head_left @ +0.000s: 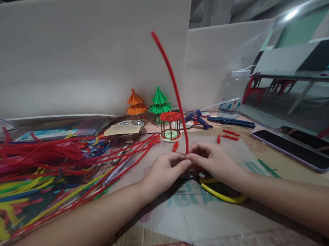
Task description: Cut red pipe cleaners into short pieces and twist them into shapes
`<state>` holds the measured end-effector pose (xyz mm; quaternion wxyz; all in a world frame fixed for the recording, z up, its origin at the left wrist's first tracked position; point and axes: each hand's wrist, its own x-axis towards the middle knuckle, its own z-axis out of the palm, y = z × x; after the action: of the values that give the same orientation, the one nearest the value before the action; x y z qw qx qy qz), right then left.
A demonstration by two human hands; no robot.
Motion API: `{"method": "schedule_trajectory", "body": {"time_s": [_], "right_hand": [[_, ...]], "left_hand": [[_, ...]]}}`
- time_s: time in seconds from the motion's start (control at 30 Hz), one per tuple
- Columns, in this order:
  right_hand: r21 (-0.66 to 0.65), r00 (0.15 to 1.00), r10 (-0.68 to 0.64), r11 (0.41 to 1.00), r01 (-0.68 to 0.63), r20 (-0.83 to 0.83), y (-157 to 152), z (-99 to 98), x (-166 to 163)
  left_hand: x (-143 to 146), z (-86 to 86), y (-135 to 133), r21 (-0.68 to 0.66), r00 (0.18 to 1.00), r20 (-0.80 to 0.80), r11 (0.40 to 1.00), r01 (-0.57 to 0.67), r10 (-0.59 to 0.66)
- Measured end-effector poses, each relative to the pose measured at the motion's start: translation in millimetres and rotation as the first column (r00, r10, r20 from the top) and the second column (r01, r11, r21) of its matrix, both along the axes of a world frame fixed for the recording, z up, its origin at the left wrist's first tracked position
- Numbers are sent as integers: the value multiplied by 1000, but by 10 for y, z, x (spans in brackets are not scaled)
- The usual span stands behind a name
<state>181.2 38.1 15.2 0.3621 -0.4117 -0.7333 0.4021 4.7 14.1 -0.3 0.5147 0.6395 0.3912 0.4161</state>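
A long red pipe cleaner [172, 81] stands upright, curving left at its top. Both hands pinch its lower end together just above the table. My left hand [163, 171] has its fingers curled, thumb and forefinger pressed on the stem. My right hand [211, 161] meets it from the right, fingers also closed on the same end. Just behind the hands stands a small red and green pipe-cleaner pavilion [170, 127]. Short red cut pieces [230, 134] lie to the right of it.
A heap of red, yellow and other pipe cleaners [45, 171] covers the left. Orange [136, 104] and green [159, 103] model trees, a blue glue gun [198, 119], a plastic jar [233, 94], a phone [294, 148] and yellow-handled pliers [221, 195] lie about. White boards stand behind.
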Motion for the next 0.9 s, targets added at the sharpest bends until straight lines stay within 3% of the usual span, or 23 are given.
{"method": "schedule_trajectory", "body": {"time_s": [0.33, 0.6, 0.73, 0.9], "right_hand": [[20, 999, 34, 999, -34, -34, -19, 23, -5], [3, 985, 104, 995, -105, -140, 18, -35, -4], [224, 995, 72, 971, -85, 66, 72, -116, 64], [554, 904, -30, 799, -235, 427, 110, -240, 148]], "left_hand": [[-31, -24, 12, 49, 996, -74, 997, -53, 56], [-22, -7, 9, -43, 997, 65, 998, -44, 47], [-44, 7, 45, 8, 996, 39, 997, -81, 81], [-57, 23, 71, -3, 999, 32, 999, -43, 43]]}}
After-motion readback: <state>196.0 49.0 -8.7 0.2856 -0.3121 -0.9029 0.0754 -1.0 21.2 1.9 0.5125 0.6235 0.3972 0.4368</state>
